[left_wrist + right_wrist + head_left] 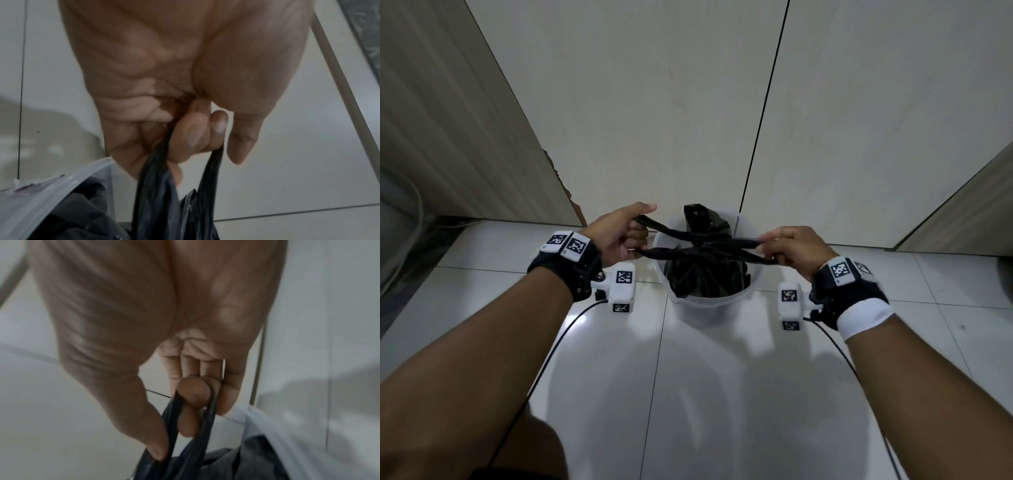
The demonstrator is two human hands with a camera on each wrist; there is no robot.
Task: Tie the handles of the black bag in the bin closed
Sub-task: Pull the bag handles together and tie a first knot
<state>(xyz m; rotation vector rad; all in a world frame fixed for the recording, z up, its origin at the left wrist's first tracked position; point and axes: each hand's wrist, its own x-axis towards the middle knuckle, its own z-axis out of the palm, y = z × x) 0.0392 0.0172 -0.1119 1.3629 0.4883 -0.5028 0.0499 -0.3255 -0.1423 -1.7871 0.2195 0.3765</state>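
Observation:
A black plastic bag (pixel 705 277) sits inside a translucent white bin (pixel 709 305) on the floor. Its two handle loops cross over the bin's mouth at a twist (pixel 700 245). My left hand (pixel 625 233) grips one handle loop (pixel 156 186) with curled fingers, left of the bin. My right hand (pixel 787 250) grips the other handle loop (pixel 185 443), right of the bin, with a finger hooked through it. Both handles are pulled taut and apart. A flap of the bag (pixel 700 219) stands up behind the crossing.
The bin stands on white floor tiles (pixel 715 394) close to pale cabinet doors (pixel 654 102). A wood panel (pixel 465 120) is at the left, with grey cables (pixel 407 219) beside it. Thin black cables (pixel 558 339) hang from my wrist cameras.

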